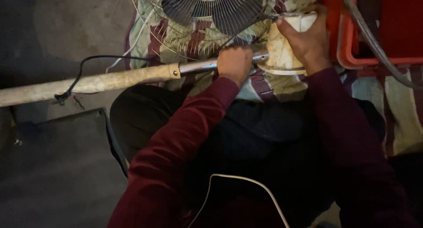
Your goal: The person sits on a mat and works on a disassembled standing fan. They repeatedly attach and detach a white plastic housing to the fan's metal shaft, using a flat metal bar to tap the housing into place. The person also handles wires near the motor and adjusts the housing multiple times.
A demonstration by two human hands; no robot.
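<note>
A pedestal fan lies on its side across my lap. Its wire guard and dark blades [211, 12] are at the top middle. My left hand [235, 62] is closed around the shiny metal inner pole [198, 66], close to the fan head. That pole slides out of a dirty cream outer pole [88, 83] running off to the left. My right hand [304, 38] grips the cream motor housing [282, 51] from the right side. A black cable [86, 62] loops off the outer pole.
A patterned striped cloth [273, 87] lies under the fan. A red plastic frame [352, 42] with a grey hose [370, 38] stands at the top right. A dark mat [57, 144] lies on the concrete floor at left. A thin white cord [240, 178] crosses my lap.
</note>
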